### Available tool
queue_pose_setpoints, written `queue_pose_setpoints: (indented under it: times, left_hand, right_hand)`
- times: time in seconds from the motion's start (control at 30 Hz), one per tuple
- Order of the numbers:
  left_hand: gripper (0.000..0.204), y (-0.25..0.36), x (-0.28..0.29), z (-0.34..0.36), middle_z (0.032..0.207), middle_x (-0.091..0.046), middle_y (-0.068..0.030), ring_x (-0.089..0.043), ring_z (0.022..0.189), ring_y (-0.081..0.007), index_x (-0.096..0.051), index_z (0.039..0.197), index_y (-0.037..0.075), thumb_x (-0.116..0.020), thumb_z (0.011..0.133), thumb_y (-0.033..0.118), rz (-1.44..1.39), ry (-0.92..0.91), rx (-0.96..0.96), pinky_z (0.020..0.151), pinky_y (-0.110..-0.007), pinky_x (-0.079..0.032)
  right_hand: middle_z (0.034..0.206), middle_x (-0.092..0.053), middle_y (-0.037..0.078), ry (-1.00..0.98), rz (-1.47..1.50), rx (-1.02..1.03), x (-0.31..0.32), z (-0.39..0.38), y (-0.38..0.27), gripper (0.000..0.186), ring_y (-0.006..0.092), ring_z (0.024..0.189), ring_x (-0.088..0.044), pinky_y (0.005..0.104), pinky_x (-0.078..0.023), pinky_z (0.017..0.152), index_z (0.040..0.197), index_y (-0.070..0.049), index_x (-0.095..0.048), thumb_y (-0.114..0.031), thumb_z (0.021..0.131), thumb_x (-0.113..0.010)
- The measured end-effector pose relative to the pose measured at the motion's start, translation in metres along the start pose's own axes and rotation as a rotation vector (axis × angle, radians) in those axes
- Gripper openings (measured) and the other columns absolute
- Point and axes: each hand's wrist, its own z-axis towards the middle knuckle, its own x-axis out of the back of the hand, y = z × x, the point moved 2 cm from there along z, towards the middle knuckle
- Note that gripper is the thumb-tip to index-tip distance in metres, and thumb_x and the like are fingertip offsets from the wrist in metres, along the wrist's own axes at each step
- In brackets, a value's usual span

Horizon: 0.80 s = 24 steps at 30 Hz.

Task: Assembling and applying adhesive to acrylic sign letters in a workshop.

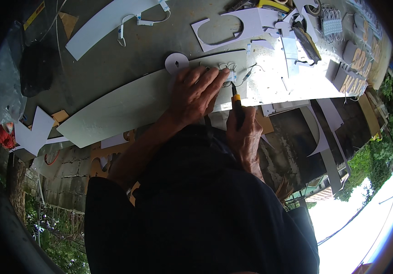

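My left hand [195, 89] lies with stretched fingers over a long curved pale panel [123, 98]. Its index fingertip touches a small white-and-blue wired module [231, 76] near the panel's right end. In my right hand [246, 134] is a slim tool with a black and orange handle [237, 105]; the fingers are closed round it. The dark tip meets the wires or edge of that module; its exact kind is hard to make out. Thin looped wires surround the module, and another small wired piece [247, 74] lies just to its right.
A white round disc [176, 63] sits beyond my left hand. A second curved panel [109, 23] with wired modules lies farther back. White cut-outs [223, 34] and a yellow-black tool [307, 43] are at the far right. Bundled modules [332, 25] stand beyond. Bright sunlight washes the table's right side.
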Motion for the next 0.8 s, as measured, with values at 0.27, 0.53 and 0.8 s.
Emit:
queue_pose_setpoints:
  times: [0.27,0.53,0.8]
  left_hand:
    - [0.033,-0.002,-0.001,0.002,0.111,-0.067,-0.0036,-0.06,0.099,-0.0216,-0.073,0.112,0.009,-0.078,0.079,0.011,-0.086,0.085,0.013,0.087,-0.037,-0.044]
    - [0.033,-0.002,-0.002,0.0,0.111,-0.068,-0.0028,-0.06,0.099,-0.0218,-0.074,0.11,0.009,-0.079,0.077,0.01,-0.063,0.11,0.011,0.088,-0.037,-0.044]
    - [0.033,-0.002,-0.004,0.001,0.111,-0.068,-0.002,-0.06,0.098,-0.0217,-0.074,0.109,0.009,-0.079,0.077,0.01,-0.086,0.103,0.013,0.087,-0.037,-0.044]
  right_hand:
    - [0.076,-0.066,0.015,0.018,0.038,0.039,0.006,0.012,-0.005,0.021,0.0276,0.066,-0.069,0.0384,-0.052,0.06,0.103,-0.004,-0.054,-0.012,0.091,-0.069]
    - [0.079,-0.067,0.017,0.017,0.059,0.105,0.003,0.018,-0.002,0.021,0.031,0.066,-0.069,0.0396,-0.053,0.058,0.104,-0.003,-0.055,-0.01,0.09,-0.069]
    - [0.079,-0.067,0.019,-0.001,0.049,0.113,0.004,0.023,-0.002,0.021,0.0351,0.065,-0.069,0.0414,-0.053,0.056,0.105,-0.003,-0.053,-0.008,0.091,-0.068]
